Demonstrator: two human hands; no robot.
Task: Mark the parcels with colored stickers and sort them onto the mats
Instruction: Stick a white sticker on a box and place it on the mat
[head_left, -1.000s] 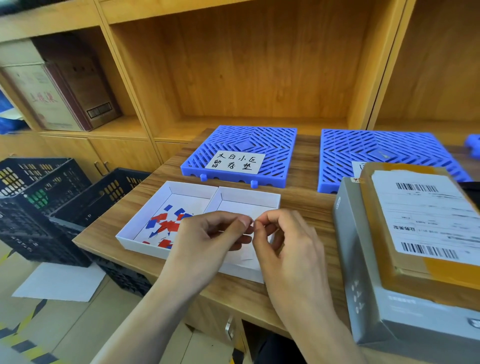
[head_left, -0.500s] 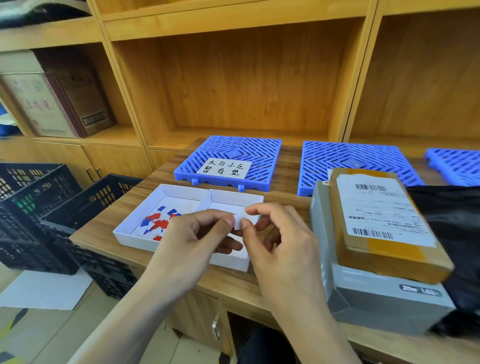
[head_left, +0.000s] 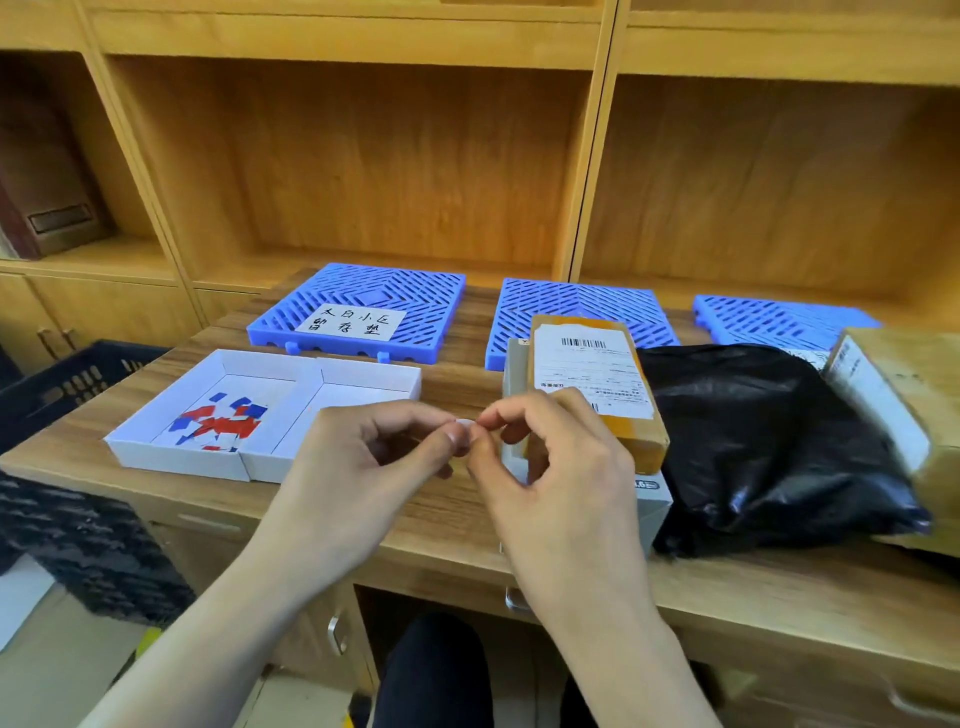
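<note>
While pinched between both hands above the counter (head_left: 457, 514) edge, small pale sticker (head_left: 464, 423), thin and limp, likely to curl or cling to skin; best held by its very edge. Left hand (head_left: 363, 467) grip pressed together on it, thumb against forefinger; right hand (head_left: 550, 467) fingertips nipping the other edge, perhaps peeling a backing. Just beside, tan cardboard parcel (head_left: 597, 384), stiff, flat-topped, with smooth paper label, stacked on a grey box (head_left: 649, 499). Soft crinkly black bag (head_left: 769, 441) to the right. Behind, rigid blue lattice mats (head_left: 431, 306). White paper tray (head_left: 280, 462) holding loose red and blue stickers (head_left: 223, 421).
</note>
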